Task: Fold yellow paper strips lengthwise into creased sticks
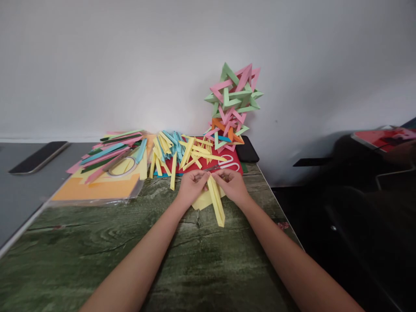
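Note:
A folded yellow paper strip (216, 203) is pinched at its far end by both hands, its near end pointing toward me. My left hand (193, 185) is closed at the left of that end. From the other side my right hand (232, 185) grips it, thumb and finger close to the left ones. Beneath the strip lies a flat yellow sheet of paper (202, 200), partly covered by the hands. Scissors with white handles (230, 163) rest just beyond my fingers on red paper (239, 169).
Folded yellow strips (191, 152) and blue strips (177, 145) are heaped behind my hands. A star-shaped paper model (238, 93) stands against the wall beside a black phone (247, 149). To the left are coloured paper (97, 186), a tape roll (133, 167) and another phone (39, 157).

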